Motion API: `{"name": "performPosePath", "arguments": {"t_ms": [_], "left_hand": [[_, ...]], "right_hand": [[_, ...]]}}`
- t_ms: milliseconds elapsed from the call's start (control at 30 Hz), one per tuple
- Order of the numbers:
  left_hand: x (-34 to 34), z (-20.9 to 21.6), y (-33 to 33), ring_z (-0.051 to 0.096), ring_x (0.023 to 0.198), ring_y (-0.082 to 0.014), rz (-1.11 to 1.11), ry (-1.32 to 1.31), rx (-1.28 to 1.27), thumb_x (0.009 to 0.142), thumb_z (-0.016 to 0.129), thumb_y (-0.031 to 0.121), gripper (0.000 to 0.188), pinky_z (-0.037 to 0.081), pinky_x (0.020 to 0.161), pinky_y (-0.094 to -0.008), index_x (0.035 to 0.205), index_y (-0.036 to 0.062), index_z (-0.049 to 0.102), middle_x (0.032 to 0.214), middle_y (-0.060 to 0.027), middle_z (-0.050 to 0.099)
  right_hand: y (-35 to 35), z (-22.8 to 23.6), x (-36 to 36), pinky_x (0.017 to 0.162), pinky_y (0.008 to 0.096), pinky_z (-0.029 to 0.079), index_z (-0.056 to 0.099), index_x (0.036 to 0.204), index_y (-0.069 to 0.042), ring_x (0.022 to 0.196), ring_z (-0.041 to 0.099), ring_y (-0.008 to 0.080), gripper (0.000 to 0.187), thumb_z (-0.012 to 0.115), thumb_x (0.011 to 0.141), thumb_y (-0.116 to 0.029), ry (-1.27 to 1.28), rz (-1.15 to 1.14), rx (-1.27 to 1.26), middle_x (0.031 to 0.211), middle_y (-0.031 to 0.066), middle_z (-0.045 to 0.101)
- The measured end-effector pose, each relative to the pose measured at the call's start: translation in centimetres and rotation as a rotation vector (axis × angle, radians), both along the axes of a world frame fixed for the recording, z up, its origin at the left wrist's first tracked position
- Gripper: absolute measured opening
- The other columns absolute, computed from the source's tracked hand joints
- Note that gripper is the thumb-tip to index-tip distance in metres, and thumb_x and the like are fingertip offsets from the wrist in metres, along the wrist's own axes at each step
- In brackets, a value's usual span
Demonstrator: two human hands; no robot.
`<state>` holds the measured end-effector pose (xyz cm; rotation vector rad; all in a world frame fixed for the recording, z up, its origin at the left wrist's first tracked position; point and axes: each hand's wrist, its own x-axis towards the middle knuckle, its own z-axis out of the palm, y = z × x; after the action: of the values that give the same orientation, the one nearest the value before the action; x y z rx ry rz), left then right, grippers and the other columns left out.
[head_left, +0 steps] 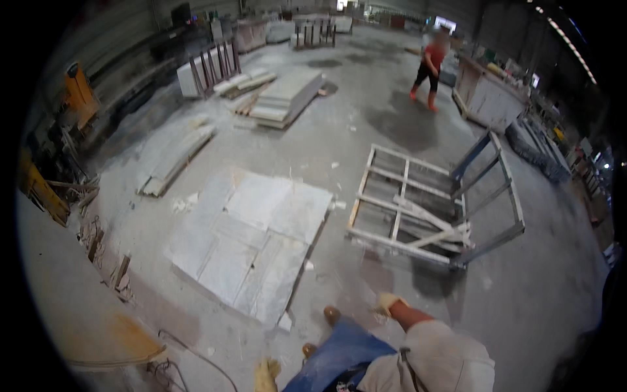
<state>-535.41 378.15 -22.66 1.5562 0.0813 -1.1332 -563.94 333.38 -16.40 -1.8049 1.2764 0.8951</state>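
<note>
My left hand (266, 374), in a pale yellow work glove, hangs low at the bottom edge with its fingers stretched out and nothing visible in it. My right hand (390, 302), gloved too, is held out ahead of the body; its fingers are smeared, so their pose is unclear. Nearest to both hands are the grey-white slabs (281, 202) lying flat side by side on the floor, apart from my gloves. Beyond my right hand stands a metal-framed cart (405, 176) with an upright end frame and loose strips lying across it. Brown shoe tips (332, 315) show below me.
A person (432, 62) in red top and boots stands on the far right floor. Stacked slabs (287, 98) and long panels (176, 157) lie further left. A large pale bin (486, 95) is at right. Scrap wood (122, 271) and a bent cable (202, 356) lie at lower left.
</note>
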Motion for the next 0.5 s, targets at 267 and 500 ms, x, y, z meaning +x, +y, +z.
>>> {"name": "performPosePath", "arguments": {"t_ms": [267,500], "left_hand": [[-4.8,-1.2,10.4,0.064,0.109,-0.0402,0.412,0.138,0.192,0.098,0.05,0.03,0.046,0.055,0.092,-0.0505,0.127,-0.0051,0.051,0.12,-0.0276,0.062],[-9.9,0.4,14.6,0.065,0.107,-0.0263,0.222,-0.196,0.294,0.097,0.047,0.011,0.023,0.052,0.091,-0.0379,0.114,0.0035,0.06,0.109,-0.0171,0.067]], "right_hand": [[9.5,-6.6,-7.8,0.078,0.0378,0.053,0.076,0.098,-0.003,0.081,0.07,0.0216,0.054,0.071,0.084,-0.055,0.075,-0.21,0.022,0.091,0.0111,0.075],[11.1,-10.9,-1.1,0.065,0.0403,0.052,0.059,0.113,0.005,0.072,0.068,0.0261,0.054,0.075,0.086,-0.039,-0.067,-0.107,0.167,0.087,0.0155,0.072]]}}
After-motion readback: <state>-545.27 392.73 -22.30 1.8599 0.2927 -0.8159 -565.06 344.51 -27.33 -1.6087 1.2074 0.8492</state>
